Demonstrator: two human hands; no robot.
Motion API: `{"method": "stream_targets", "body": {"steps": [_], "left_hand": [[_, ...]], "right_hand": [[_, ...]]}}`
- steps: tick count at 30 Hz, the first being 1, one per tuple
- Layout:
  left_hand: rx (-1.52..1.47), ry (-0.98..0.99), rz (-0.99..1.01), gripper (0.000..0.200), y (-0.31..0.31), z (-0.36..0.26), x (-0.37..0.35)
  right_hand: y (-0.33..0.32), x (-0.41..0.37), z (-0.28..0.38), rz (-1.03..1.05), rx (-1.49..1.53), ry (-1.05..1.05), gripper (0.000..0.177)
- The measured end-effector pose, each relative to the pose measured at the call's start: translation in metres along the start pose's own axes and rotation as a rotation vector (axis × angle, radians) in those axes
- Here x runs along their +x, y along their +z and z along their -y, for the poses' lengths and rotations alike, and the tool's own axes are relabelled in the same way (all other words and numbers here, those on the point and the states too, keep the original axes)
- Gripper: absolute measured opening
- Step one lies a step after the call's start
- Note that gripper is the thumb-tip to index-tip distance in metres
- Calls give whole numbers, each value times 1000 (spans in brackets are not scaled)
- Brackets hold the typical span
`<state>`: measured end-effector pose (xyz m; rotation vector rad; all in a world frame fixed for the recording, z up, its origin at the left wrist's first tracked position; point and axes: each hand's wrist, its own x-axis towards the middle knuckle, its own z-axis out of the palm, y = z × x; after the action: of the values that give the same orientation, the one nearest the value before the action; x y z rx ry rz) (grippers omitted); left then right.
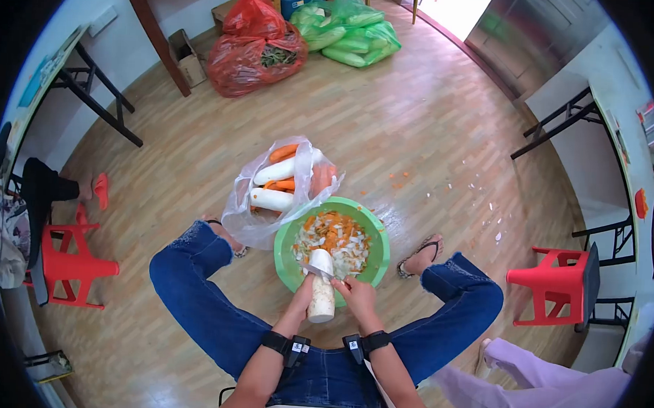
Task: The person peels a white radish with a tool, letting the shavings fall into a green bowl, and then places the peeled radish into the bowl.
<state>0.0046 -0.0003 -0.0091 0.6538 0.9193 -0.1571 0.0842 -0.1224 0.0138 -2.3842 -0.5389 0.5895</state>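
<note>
My left hand [302,296] grips a long white radish [321,295] and holds it upright over the near rim of a green basin [287,240]. My right hand [357,294] holds a peeler [320,271] whose blade lies across the top part of the radish. The basin sits on the floor between my knees and holds orange and white peelings [334,241]. Just beyond it, a clear plastic bag [247,216] lies open with white radishes [271,199] and carrots [283,152] inside.
Red plastic stools stand at left [72,264] and at right [557,285]. A red bag [254,44] and a green bag [348,31] of vegetables lie at the far wall. Another person's purple-clad legs [545,388] are at lower right; peel scraps [480,203] litter the wooden floor.
</note>
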Motion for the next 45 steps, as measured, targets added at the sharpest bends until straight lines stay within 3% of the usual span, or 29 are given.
{"method": "stream_targets", "body": {"steps": [6,8,11,15,19,21,35,37,40,42,45], "left_hand": [[-41,-24,20,46,-2,3,1],[-55,-60,13,46,-1,5,1],[-50,-47,4,48,-2,7,1],[-93,-77,65,48,1,1,-2],[-219,-82,112,47,-7,2,4],[-272,-65,133,47,-6,-1,0],[-389,85,149,48,-3,-8,-3],[-371,6,283,50,-13,-6,3],[-408,-13,244,52,-11,-7,3],[-400,-8,223,53,-7,-11,0],[-379,-19,206,56,0,-13,-3]], "right_hand": [[9,6,-10,-81,-84,-27,47],[16,14,-30,-152,30,219,51],[9,19,-29,-117,153,357,51],[23,12,-28,-100,353,154,45],[30,7,-15,30,553,114,37],[27,6,-11,43,791,75,33],[13,-7,2,107,761,104,35],[12,-9,2,138,779,126,36],[6,-12,12,88,577,21,37],[-14,-18,26,115,229,-19,39],[-15,-22,20,89,139,-94,35]]}}
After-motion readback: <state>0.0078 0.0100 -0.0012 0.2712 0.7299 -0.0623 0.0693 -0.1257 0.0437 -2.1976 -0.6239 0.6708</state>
